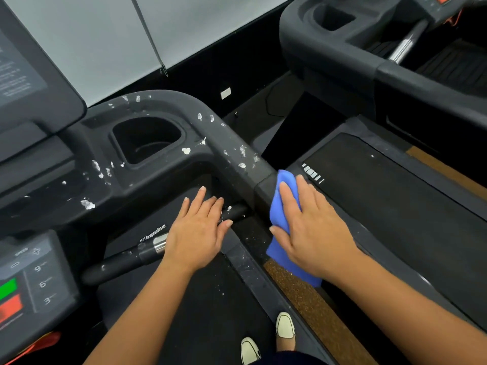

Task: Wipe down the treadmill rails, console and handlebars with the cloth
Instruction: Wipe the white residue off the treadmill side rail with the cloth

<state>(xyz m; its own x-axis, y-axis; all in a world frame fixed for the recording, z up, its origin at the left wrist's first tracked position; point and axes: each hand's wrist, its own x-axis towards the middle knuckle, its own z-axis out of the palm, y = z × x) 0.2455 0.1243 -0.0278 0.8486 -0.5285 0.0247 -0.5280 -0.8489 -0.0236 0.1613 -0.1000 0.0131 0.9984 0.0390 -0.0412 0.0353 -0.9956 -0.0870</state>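
Note:
The black treadmill handlebar curves from the console tray down to the right and is speckled with white flakes. My right hand lies flat with straight fingers on a blue cloth, pressing it against the lower part of that handlebar. My left hand rests with straight fingers on the short inner grip bar, holding nothing. The console keypad with number keys and green and red buttons sits at the lower left.
A cup holder is sunk into the flake-dotted tray. A second treadmill stands to the right, across a brown floor strip. My white shoes stand on the belt below.

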